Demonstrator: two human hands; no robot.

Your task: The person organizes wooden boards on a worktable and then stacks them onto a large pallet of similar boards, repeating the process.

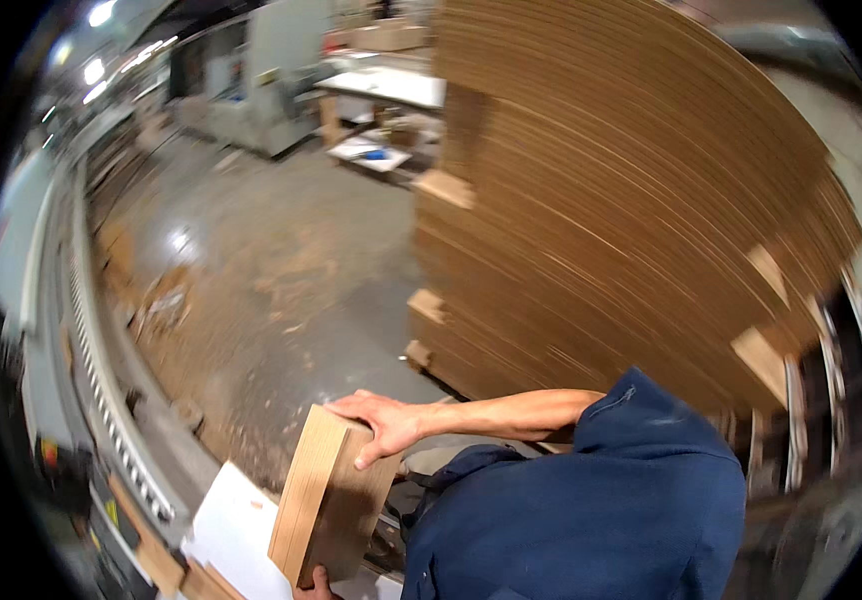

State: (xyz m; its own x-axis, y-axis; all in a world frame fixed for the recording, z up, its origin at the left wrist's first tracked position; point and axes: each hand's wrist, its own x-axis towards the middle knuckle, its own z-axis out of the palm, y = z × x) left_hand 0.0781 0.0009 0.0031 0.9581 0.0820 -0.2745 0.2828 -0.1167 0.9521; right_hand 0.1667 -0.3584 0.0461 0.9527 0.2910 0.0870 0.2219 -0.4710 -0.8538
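Observation:
A short bundle of light wooden boards (313,480), stacked face to face, is between my two hands at the lower middle. My right hand (389,420) grips its far end, the thumb lying over the darker side face and the fingers reaching over the end. At the near end my left hand (318,587) holds the bundle; only a little of that hand shows at the lower edge. The bundle is tilted, over a white panel (241,530) that lies beneath and to its left.
A tall stack of brown boards (611,200) with wood blocks between layers rises on the right. A long machine rail (116,420) runs along the left. Sawdust and scraps lie on the grey floor (271,240). A white-topped workbench (391,88) stands at the back.

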